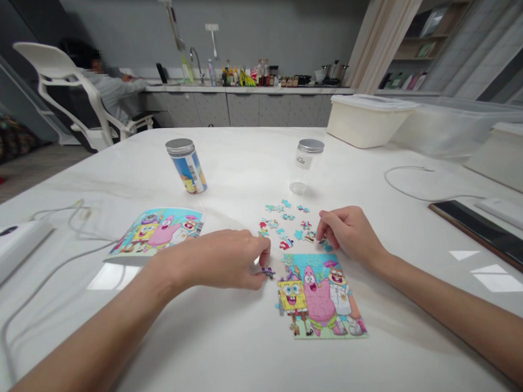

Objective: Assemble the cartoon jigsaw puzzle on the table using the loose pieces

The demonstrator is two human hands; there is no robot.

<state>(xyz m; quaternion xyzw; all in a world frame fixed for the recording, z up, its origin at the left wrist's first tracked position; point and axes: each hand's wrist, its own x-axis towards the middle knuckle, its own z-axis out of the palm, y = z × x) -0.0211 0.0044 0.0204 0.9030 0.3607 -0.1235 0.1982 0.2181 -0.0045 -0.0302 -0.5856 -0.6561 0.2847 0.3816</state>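
A partly assembled cartoon puzzle [320,297] lies flat on the white table, its left edge ragged. Just left of it, my left hand [231,259] pinches a small dark purple puzzle piece [268,272] at its fingertips. Beyond the puzzle's top edge, several loose pieces [284,233] are scattered. My right hand [348,233] has its fingers curled down at the right side of these pieces, over a blue one [327,247]; whether it grips anything is hidden. A curved picture sheet [160,229] with the same cartoon characters rests beyond my left forearm.
A picture-labelled jar [187,166] and a clear jar [305,166] stand farther back. Lidded boxes [368,121] and a dark phone-like slab [486,234] are at right. Cables and a white device [17,247] lie left. A person [116,92] sits behind a chair.
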